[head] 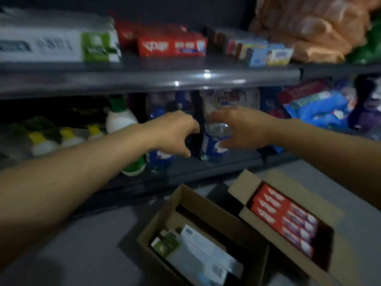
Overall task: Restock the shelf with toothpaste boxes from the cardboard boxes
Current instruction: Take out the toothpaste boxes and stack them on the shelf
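Toothpaste boxes [284, 219] below both hands [175, 133]

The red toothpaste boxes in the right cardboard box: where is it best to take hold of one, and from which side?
The red toothpaste boxes lie flat, packed side by side in the right cardboard box, so only their top faces and ends show. Probably best: come from straight above and pinch one by its two short ends, starting with the outermost where a dark gap at the carton wall leaves room for fingers.

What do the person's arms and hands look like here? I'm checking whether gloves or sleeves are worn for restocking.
Both forearms are bare to the frame edge: no sleeves show. The left hand and right hand wear no gloves; no watch, ring or bracelet is visible, though the picture is blurred.
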The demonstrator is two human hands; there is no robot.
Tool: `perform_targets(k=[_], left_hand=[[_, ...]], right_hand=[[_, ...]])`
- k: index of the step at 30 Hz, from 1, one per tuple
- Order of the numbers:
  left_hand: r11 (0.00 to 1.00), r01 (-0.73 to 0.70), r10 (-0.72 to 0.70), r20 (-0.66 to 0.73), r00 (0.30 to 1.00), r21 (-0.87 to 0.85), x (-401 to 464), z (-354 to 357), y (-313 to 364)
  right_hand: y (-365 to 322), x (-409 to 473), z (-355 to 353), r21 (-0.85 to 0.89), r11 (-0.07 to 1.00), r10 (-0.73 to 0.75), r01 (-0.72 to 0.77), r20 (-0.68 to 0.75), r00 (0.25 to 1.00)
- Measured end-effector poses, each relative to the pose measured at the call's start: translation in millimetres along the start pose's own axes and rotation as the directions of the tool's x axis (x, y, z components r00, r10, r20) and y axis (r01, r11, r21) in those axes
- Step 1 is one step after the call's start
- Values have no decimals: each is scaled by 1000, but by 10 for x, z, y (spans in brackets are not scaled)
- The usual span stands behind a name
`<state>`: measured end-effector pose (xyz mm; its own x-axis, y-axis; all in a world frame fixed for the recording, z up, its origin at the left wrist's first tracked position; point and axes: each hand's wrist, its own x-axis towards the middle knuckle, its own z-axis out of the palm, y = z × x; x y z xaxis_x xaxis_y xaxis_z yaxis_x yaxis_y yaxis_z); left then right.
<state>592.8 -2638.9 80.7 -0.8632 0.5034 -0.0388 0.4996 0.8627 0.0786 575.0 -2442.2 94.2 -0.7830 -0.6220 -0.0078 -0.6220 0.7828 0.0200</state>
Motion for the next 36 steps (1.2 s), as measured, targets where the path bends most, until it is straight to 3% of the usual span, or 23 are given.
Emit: perform_targets(k=[4, 7, 12, 17, 28, 36], left_hand=[[993, -119, 119, 254, 960, -17, 123, 920, 359], [980, -181, 199, 344, 918, -85, 173, 1498, 471], [953, -247, 304, 504, 809, -177, 102, 2244, 531], [957, -227, 290, 666, 687, -182, -37, 2708, 399], [974, -124, 226, 734, 641, -191, -153, 2894, 197], [961, -97, 258, 707, 658, -261, -118, 2814, 151]], right_hand=[[32, -491, 899, 45, 997, 56, -63, 142, 988], [-48, -692, 1431, 114, 989, 65, -97, 258, 964], [-364, -1025, 2215, 256, 947, 55, -195, 466, 883], [-718, -1171, 2866, 282, 900, 69, -332, 660, 748], [-1033, -1203, 3345, 297, 825, 111, -480, 749, 654], [-872, -1057, 2840, 218, 908, 122, -358, 680, 723]])
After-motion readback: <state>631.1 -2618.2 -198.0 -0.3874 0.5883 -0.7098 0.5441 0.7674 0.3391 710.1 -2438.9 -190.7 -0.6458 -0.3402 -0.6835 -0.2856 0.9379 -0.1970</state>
